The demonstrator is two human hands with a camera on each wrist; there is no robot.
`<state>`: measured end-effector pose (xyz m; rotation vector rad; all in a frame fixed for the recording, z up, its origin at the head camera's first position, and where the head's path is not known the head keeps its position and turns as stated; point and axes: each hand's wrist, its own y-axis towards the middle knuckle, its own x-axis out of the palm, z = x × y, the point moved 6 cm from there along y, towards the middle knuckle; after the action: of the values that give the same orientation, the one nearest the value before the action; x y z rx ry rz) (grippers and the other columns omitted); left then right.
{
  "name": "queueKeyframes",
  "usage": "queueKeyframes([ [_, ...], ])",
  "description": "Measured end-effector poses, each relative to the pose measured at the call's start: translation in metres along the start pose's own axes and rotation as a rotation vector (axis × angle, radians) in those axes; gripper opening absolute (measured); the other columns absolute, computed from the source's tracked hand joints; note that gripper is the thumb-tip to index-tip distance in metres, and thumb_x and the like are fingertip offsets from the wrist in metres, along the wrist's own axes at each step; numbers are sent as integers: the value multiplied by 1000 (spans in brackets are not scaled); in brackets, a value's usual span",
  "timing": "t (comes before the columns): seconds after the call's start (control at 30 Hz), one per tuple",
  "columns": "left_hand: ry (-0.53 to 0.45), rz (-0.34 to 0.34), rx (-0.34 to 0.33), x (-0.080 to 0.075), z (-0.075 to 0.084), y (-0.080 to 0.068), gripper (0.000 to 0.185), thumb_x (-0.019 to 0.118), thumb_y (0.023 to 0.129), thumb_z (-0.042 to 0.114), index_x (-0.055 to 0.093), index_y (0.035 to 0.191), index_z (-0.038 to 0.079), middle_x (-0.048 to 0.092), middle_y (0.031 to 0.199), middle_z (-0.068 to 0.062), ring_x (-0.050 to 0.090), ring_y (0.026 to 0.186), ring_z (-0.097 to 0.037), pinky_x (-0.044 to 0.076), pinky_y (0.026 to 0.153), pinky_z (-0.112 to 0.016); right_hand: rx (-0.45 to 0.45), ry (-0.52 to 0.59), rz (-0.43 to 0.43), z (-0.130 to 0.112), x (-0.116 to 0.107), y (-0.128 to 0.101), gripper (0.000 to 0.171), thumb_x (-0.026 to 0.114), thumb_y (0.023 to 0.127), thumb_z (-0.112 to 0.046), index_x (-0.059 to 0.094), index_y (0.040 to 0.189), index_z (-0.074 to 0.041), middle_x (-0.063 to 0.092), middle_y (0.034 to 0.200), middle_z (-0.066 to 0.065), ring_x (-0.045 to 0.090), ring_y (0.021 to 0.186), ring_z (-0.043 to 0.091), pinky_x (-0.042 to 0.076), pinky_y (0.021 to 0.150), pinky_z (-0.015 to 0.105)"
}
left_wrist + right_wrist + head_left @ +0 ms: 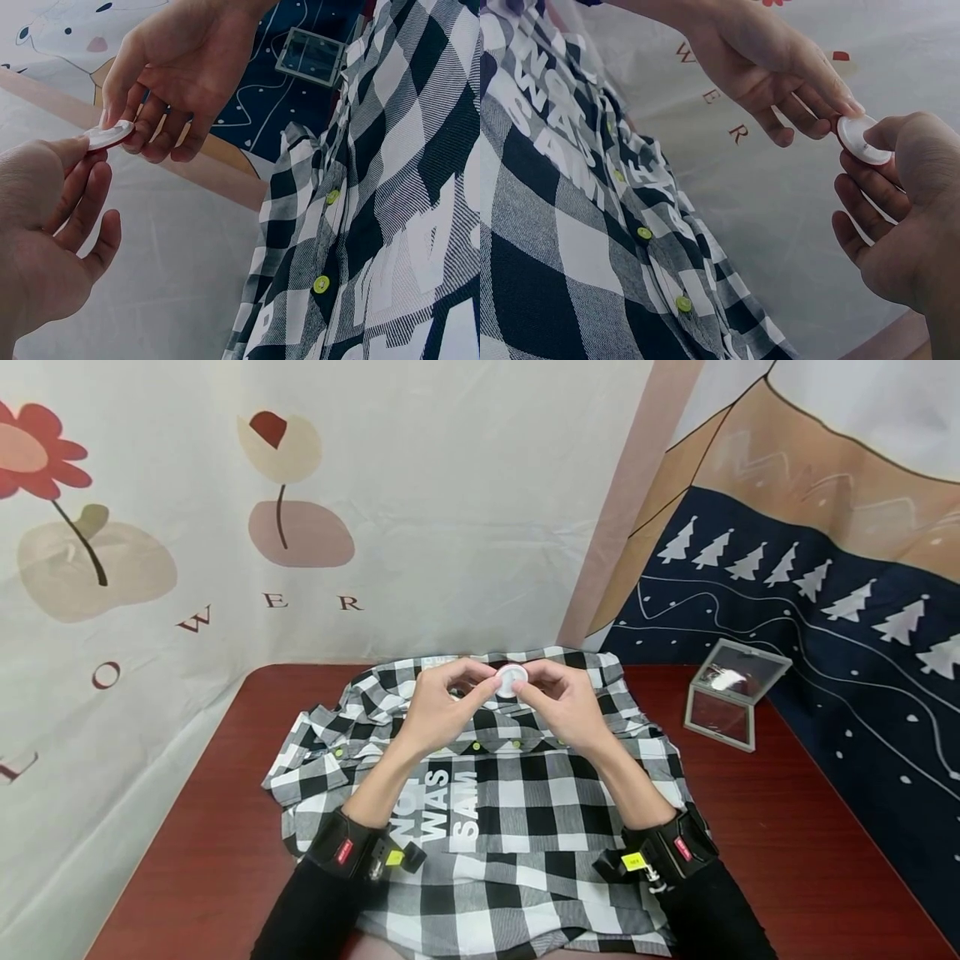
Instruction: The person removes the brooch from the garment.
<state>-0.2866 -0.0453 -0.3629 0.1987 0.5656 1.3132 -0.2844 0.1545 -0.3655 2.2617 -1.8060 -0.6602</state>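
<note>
Both hands hold a small round white disc with a red edge (pixel 512 680) above a black-and-white checked shirt (pixel 525 802). The left hand (pixel 446 703) pinches its left side between thumb and fingers. On the right side, the thumb of the right hand (pixel 564 702) lies on the white face with fingers behind, as the right wrist view shows of the disc (pixel 861 142). The side turned away is hidden. Beneath the hands, the shirt lies spread on the table, with yellow-green buttons (pixel 322 284) along its front and white lettering (pixel 450 810).
A reddish-brown table (pixel 787 843) carries the shirt. To the right stands an opened square case with clear panels (pixel 720 718), near the table's edge. Printed cloths hang behind, one pale with flowers (pixel 465 510), one navy with white trees (pixel 825 652).
</note>
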Motion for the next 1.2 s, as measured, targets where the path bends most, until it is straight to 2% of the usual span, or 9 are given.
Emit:
queueKeyframes([
  [0.13,3,-4,13,0,2,0,11,81,106,16,86,113,10,85,105,-9,76,86,-13,64,82,-34,-15,-19,7,0,0,0,13,74,106,-1,79,115,7,80,103,-11,70,86,6,60,80,20],
  [0.27,-6,-8,31,0,4,0,10,81,106,15,86,113,9,85,104,-9,76,86,-11,65,84,-41,-24,-23,14,0,0,0,13,74,105,-1,80,114,6,80,102,-8,69,86,6,60,80,20],
  [0.37,-9,-8,34,0,4,0,9,81,106,15,86,112,9,85,104,-9,75,86,-11,65,84,-42,-30,-27,21,1,0,1,13,75,105,-2,81,114,6,80,101,-7,68,85,7,59,79,20],
  [0.63,2,-11,24,1,3,0,9,81,106,17,86,111,11,85,103,-7,74,86,-13,64,84,-43,-19,-22,34,2,1,0,16,74,105,-3,81,116,7,79,99,-12,68,84,6,60,81,19],
  [0.77,5,-12,29,1,3,0,9,81,107,18,86,111,11,85,103,-6,74,86,-14,65,84,-45,-8,-41,46,3,1,-1,16,75,106,-5,82,116,5,80,101,-2,67,83,6,60,79,19],
  [0.87,5,-10,33,1,2,0,9,81,106,17,86,111,11,85,104,-6,74,86,-12,64,84,-41,-9,-45,45,4,1,-1,16,75,106,-6,83,116,4,81,103,11,66,82,7,59,78,19],
  [0.93,5,-9,34,1,2,-1,9,81,106,17,86,112,11,85,104,-6,74,85,-11,63,82,-37,-13,-39,40,4,1,0,16,75,106,-5,83,116,4,81,105,14,66,82,7,59,78,19],
  [1.0,2,-8,35,1,1,-1,9,81,106,17,87,112,11,85,104,-6,73,85,-11,62,81,-34,-15,-27,35,4,2,0,16,75,106,-5,82,116,5,81,105,12,66,83,7,59,79,19],
  [1.2,6,-7,27,1,1,0,11,81,107,18,86,113,12,85,104,-7,72,85,-11,60,80,-29,-15,-3,24,4,1,1,13,74,106,-3,81,113,6,81,103,-6,69,86,8,60,81,19],
])
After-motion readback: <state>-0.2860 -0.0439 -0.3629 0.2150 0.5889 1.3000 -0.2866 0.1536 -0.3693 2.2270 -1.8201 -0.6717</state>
